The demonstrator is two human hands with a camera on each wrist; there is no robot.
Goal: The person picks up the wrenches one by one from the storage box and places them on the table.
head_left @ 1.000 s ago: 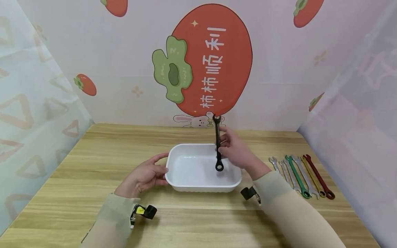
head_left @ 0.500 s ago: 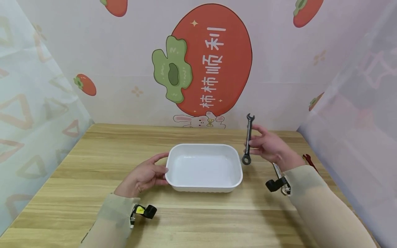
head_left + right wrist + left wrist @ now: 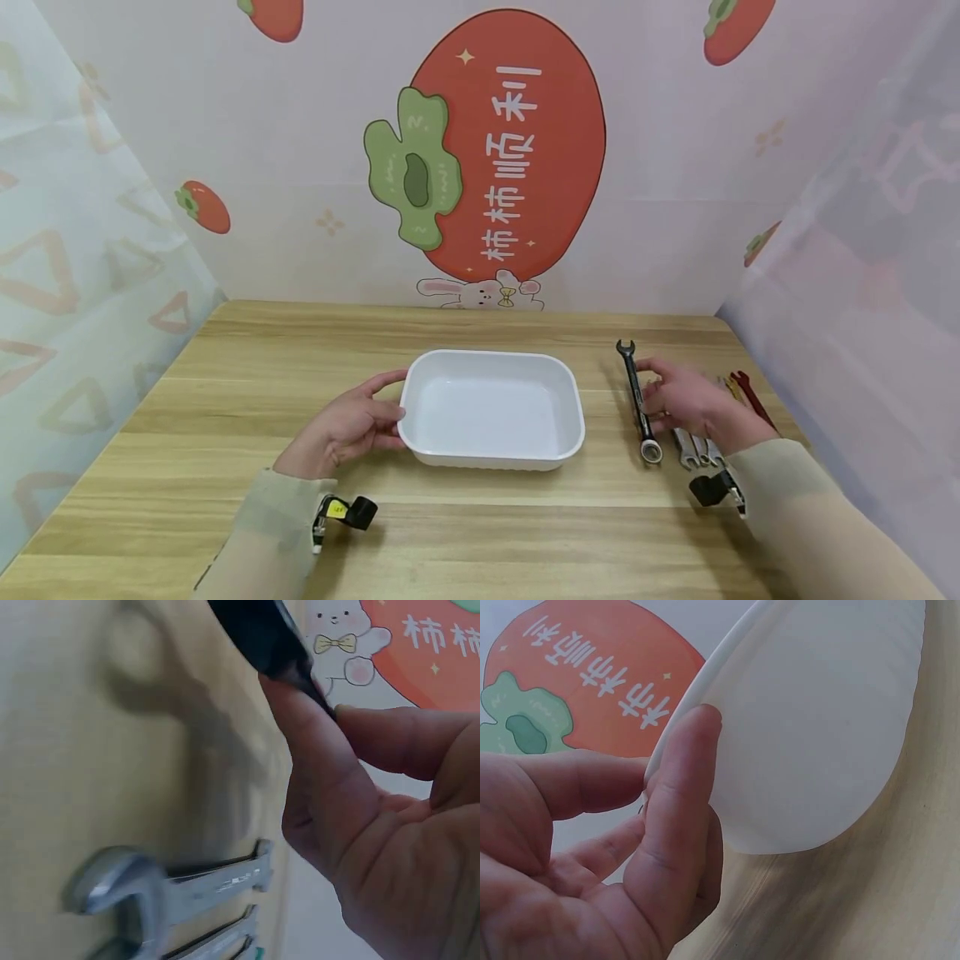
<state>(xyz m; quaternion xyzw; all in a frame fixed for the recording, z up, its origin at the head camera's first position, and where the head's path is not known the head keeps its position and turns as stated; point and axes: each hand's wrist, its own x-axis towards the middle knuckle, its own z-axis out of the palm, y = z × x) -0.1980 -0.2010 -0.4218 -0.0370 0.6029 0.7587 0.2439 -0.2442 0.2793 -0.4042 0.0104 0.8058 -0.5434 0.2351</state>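
With thumb and fingers, my left hand [image 3: 352, 425] pinches the left end of a white rectangular basin [image 3: 491, 461]; its wall [image 3: 817, 735] fills much of the left wrist view. Nothing lies inside the basin. To its right, my right hand [image 3: 690, 404] holds a black combination wrench [image 3: 636, 387], open end toward the back and ring end toward me. In the right wrist view the wrench [image 3: 262, 634] is pinched between thumb and finger, its shadow apart from it on the table. Silver wrenches [image 3: 693, 450] lie just right of it, partly hidden by my right hand.
A dark red wrench [image 3: 752, 396] and a yellow one [image 3: 732, 387] lie farther right, partly covered by the hand and forearm. The wooden table [image 3: 480, 533] ends at a printed backdrop [image 3: 300, 250], with sheets on both sides.
My right hand has carried the black wrench from over the basin to the right, then lowered it beside the other wrenches. My left hand stays on the basin.
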